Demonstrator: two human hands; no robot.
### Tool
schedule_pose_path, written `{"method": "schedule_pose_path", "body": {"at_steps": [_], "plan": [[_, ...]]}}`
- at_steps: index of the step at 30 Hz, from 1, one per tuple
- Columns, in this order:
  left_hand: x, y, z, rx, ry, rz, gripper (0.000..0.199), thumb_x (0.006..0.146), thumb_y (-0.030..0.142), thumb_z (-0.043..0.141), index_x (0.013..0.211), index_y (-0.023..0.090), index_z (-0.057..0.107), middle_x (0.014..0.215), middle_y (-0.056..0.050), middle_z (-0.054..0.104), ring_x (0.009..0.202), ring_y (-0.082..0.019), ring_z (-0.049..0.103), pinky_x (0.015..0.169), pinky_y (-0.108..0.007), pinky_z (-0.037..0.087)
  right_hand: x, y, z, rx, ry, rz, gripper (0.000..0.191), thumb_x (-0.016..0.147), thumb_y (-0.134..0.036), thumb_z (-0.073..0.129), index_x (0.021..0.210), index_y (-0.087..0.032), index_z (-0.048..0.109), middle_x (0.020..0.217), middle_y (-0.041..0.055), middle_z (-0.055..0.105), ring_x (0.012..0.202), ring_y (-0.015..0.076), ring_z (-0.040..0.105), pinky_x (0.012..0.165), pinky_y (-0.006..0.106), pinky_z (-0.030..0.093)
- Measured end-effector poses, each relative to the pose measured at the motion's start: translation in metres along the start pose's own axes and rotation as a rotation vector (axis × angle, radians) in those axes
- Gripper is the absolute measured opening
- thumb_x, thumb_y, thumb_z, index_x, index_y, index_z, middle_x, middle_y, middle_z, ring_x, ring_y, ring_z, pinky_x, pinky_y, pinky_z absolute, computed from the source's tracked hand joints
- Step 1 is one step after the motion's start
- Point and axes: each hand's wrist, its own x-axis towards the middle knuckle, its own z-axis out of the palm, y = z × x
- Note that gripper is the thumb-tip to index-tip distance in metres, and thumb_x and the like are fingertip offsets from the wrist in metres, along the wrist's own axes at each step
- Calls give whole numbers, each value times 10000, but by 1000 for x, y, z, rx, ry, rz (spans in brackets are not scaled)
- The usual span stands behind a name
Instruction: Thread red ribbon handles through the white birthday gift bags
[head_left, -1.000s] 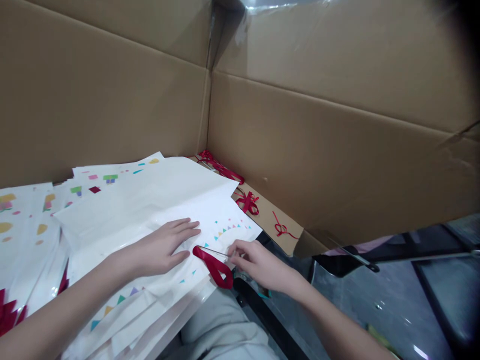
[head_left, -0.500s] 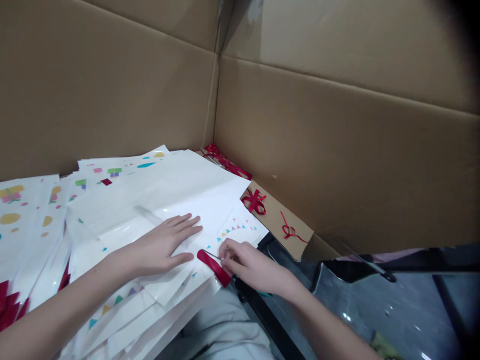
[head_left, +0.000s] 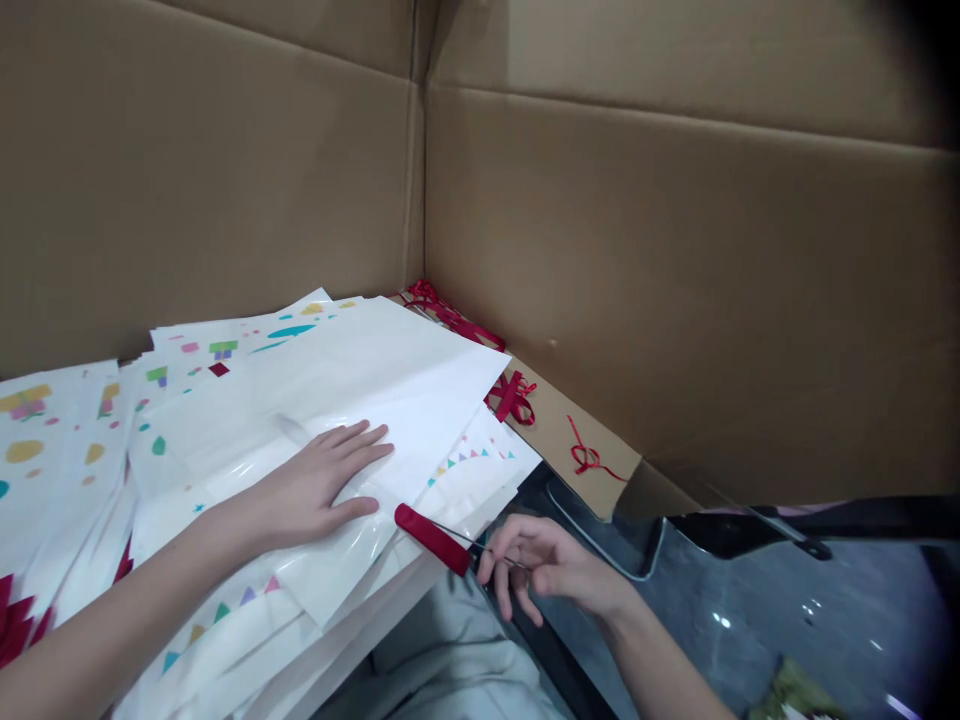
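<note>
My left hand point(head_left: 326, 490) lies flat with fingers spread on the top white sheet point(head_left: 390, 350) of a stack, part of which has a glossy, clear-looking surface. Between the fingers of my right hand point(head_left: 536, 565), just past the stack's right edge, is a thin dark metal rod point(head_left: 450, 533); its exact kind cannot be made out. The rod's far end meets a folded strip of dark red ribbon point(head_left: 431, 540), which lies across the edge of the sheets. My right thumb and fingers are loosely curled, with some fingers hanging apart.
Printed sheets point(head_left: 56, 450) with coloured shapes lie at the left, with red ribbon pieces point(head_left: 15, 620) at their lower end. More red ribbon point(head_left: 514, 398) lies on a cardboard ledge point(head_left: 551, 435). Tall cardboard walls point(head_left: 637, 280) meet behind the stack.
My right hand has moved right and slightly down, away from the stack, with the rod showing more of its length. The ribbon strip looks straighter. My left hand stays flat on the sheets.
</note>
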Motion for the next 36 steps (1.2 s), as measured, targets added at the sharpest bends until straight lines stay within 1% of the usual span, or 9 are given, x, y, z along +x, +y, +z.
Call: {"method": "schedule_pose_path", "body": {"at_steps": [5,8,12,18,25,28,31,33,36], "plan": [[3,7,-5,-9,-69,-32,749,976,688,448,1600,284,360,1703,-55,241,1583,-362,184,1264,-553,255,-2,11,-7,183,-2,-49,584,706,-633,840,971,-185,576,1055,160,729,704,233,737,402,227,500],[6,13,-2,-9,-59,-16,744,980,677,451,1601,280,353,1707,-61,232,1586,-363,170,1264,-559,244,9,19,1,147,107,-90,546,706,-532,883,1019,-177,610,1008,122,725,703,188,714,424,190,484],[12,28,8,-8,-28,-3,716,988,655,456,1595,289,354,1711,-58,225,1585,-361,175,1266,-566,233,31,17,19,8,236,2,455,768,-405,847,1108,-174,652,1072,83,697,580,95,650,377,147,408],[17,46,19,-24,14,1,661,1002,612,464,1581,307,366,1708,-47,243,1583,-346,192,1261,-555,262,53,5,42,-11,246,73,432,827,-548,748,929,-140,648,791,12,688,388,64,564,300,146,312],[11,61,22,-133,57,-121,599,1025,584,423,1558,311,399,1695,-39,290,1578,-317,222,1254,-532,301,60,9,53,-30,442,118,553,746,-676,741,684,-148,588,553,-8,616,302,64,473,280,173,237],[-10,41,4,-182,172,-216,556,1028,575,411,1509,300,462,1634,-56,415,1501,-298,388,1203,-468,392,38,-2,38,-87,446,179,512,763,-627,759,666,-159,574,477,-30,567,284,50,408,296,175,201],[-46,-8,-22,-110,300,-371,515,1003,599,398,1279,241,644,1396,-84,633,1308,-297,562,1118,-446,458,15,-17,8,-129,497,195,521,767,-632,772,666,-171,553,423,-63,490,288,43,372,321,170,188],[-68,-46,-34,-46,317,-491,520,973,619,393,1108,229,709,1220,-92,706,1200,-318,604,1063,-468,473,6,-25,-14,-126,541,204,558,746,-645,794,633,-175,516,426,-78,453,294,30,353,333,164,188],[-85,-88,-35,-72,259,-528,487,971,585,413,1146,246,716,1200,-89,711,1175,-311,603,1041,-448,468,5,-31,-38,-134,582,195,586,726,-638,822,600,-174,485,436,-84,424,313,27,363,345,160,201]]}}
